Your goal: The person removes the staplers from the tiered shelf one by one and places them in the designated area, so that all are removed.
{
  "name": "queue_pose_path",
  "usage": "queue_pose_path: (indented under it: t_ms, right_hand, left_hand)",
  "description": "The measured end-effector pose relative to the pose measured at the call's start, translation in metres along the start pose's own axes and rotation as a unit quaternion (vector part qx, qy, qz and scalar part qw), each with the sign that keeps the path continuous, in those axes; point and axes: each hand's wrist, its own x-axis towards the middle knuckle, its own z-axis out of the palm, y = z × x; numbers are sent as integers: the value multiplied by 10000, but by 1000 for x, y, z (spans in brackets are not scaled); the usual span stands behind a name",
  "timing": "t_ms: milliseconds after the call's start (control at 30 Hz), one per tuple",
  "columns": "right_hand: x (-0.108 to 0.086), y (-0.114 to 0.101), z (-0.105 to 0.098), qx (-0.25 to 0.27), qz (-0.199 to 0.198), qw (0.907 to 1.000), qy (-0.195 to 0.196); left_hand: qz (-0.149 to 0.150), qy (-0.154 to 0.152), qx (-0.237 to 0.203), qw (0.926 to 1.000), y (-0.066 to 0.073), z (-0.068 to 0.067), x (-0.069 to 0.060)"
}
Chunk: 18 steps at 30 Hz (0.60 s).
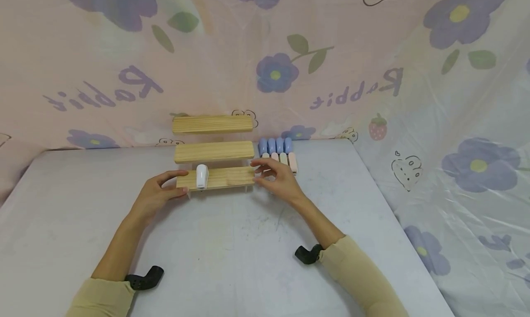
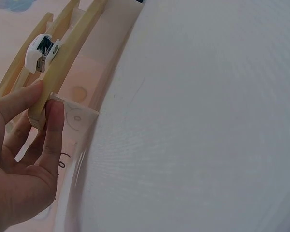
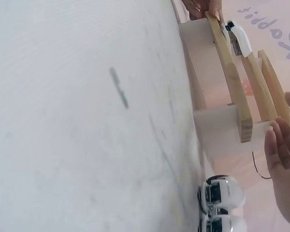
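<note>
A three-tier wooden shelf point(image 1: 214, 151) with pale side supports stands near the back of the table. On its lowest board point(image 1: 232, 175), left of the middle, sits a small white stapler point(image 1: 201, 176), its metal parts showing in the left wrist view point(image 2: 41, 53). My left hand point(image 1: 151, 195) pinches that board's left end between thumb and fingers. At the opposite end is my right hand point(image 1: 281, 179), its fingers spread and slightly bent beside the shelf's side support point(image 3: 222, 128). Whether those fingertips touch the shelf I cannot tell.
Right of the shelf stand several blue staplers point(image 1: 275, 145) in a row. In front of them are several white and pink staplers point(image 1: 292, 163), partly behind my right hand. A patterned cloth point(image 1: 215, 77) hangs behind the white table point(image 1: 232, 262).
</note>
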Motion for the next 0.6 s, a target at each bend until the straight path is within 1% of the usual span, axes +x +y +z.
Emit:
queue_pose_path:
  t_ms: [133, 300, 400, 533, 600]
  right_hand:
    - [4, 4, 5, 155, 10, 9998, -118]
    - [8, 23, 15, 278, 83, 9993, -225]
    - [11, 31, 20, 207, 63, 9995, -214]
    - [14, 32, 25, 106, 77, 9995, -279]
    - [15, 32, 27, 68, 144, 9993, -347]
  left_hand:
    - [-15, 6, 37, 10000, -1, -1, 0]
    - [-29, 10, 31, 10000, 0, -1, -1]
    - [-27, 14, 11, 10000, 1, 0, -1]
    - [-37, 28, -4, 10000, 1, 0, 0]
    - [-41, 25, 3, 10000, 1, 1, 0]
